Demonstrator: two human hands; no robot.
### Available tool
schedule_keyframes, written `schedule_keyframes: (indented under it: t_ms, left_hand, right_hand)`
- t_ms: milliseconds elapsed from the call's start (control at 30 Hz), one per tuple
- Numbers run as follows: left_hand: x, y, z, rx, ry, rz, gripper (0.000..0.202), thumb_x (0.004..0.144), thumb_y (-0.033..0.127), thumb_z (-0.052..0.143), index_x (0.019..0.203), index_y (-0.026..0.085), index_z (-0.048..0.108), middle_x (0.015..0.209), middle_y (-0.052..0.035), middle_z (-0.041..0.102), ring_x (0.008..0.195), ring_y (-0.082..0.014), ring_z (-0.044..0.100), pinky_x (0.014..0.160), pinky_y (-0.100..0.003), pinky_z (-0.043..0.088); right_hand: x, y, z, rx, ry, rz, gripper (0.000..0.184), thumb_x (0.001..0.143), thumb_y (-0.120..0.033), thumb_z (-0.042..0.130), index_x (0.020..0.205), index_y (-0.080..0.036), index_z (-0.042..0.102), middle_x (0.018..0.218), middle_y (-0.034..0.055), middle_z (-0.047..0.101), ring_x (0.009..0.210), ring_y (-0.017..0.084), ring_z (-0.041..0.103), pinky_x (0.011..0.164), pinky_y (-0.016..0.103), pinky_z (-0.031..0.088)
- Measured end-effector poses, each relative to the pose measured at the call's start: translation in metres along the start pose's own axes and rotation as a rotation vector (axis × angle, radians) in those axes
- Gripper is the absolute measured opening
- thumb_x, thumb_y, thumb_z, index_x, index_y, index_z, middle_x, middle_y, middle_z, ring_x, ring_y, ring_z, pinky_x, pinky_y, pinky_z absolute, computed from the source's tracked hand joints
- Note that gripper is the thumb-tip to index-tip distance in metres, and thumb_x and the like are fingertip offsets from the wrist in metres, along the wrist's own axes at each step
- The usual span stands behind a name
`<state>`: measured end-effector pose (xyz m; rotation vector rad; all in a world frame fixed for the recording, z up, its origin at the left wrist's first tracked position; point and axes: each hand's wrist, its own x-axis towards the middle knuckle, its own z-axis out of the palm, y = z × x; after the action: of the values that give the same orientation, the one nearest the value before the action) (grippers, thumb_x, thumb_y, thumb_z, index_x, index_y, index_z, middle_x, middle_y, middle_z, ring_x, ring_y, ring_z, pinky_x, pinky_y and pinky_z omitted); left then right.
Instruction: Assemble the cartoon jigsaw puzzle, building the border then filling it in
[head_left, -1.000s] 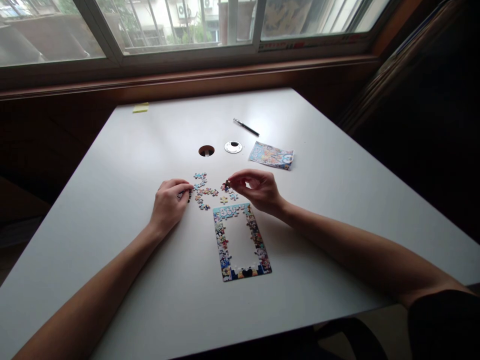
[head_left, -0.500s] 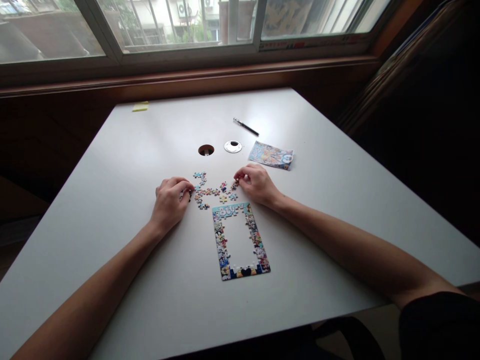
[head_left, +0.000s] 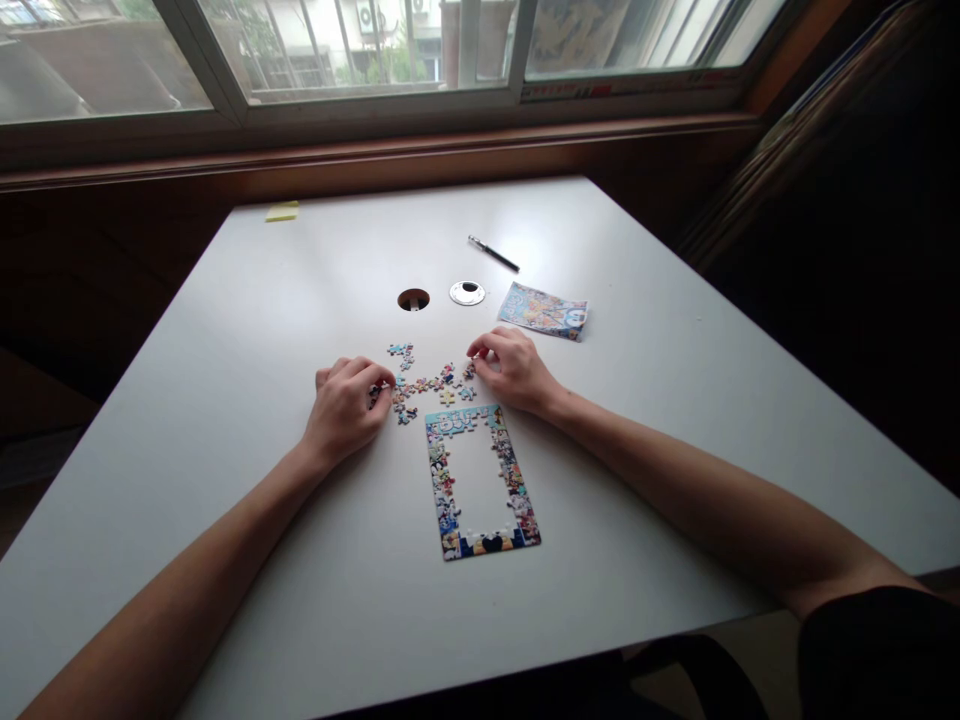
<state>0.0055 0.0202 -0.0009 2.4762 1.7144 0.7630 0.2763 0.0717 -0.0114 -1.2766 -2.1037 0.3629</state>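
Loose pieces are lying beyond the puzzle border. Your left hand is resting curled left of its far end, your right hand beyond its far-right corner; cannot tell whether either is gripping pieces. You should be sliding pieces singly, pressing lightly. Border lettering is showing, illegible.

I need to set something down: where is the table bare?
Free: the table right of the picture sheet, beyond the right forearm; also the left part, between the yellow note and left hand. Crowded: between that hand and the right hand, where loose puzzle pieces lie beyond the puzzle frame.
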Motion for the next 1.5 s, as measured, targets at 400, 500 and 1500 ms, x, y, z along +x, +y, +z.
schedule_keyframes:
  t_ms: [400, 500, 1500]
  left_hand:
    - [-0.0007, -0.0002, 0.0015, 0.043, 0.017, 0.033, 0.011, 0.092, 0.025, 0.057, 0.093, 0.024, 0.068, 0.102, -0.0051, 0.069, 0.102, -0.0260, 0.060, 0.088, -0.044, 0.037]
    - [-0.0007, -0.0009, 0.0024, 0.064, 0.033, 0.017, 0.011, 0.092, 0.027, 0.058, 0.096, 0.024, 0.068, 0.103, -0.0064, 0.069, 0.103, -0.0275, 0.060, 0.086, -0.044, 0.037]
    - [0.0002, -0.0024, 0.0020, -0.002, 0.002, 0.073, 0.011, 0.094, 0.027, 0.058, 0.092, 0.024, 0.068, 0.109, -0.0050, 0.071, 0.108, -0.0266, 0.059, 0.092, -0.046, 0.037]
  right_hand:
    - [0.0000, -0.0015, -0.0007, 0.004, -0.007, 0.013, 0.013, 0.085, -0.017, 0.059, 0.090, -0.021, 0.070, 0.087, 0.0061, 0.066, 0.088, 0.024, 0.056, 0.083, 0.039, 0.040]
    - [-0.0001, -0.0011, -0.0005, 0.007, -0.009, 0.013, 0.013, 0.085, -0.017, 0.059, 0.090, -0.022, 0.070, 0.087, 0.0061, 0.066, 0.088, 0.024, 0.055, 0.083, 0.039, 0.039]
    - [-0.0004, -0.0038, -0.0012, -0.002, -0.007, 0.001, 0.014, 0.085, -0.017, 0.058, 0.091, -0.020, 0.070, 0.089, 0.0073, 0.064, 0.090, 0.025, 0.056, 0.085, 0.040, 0.041]
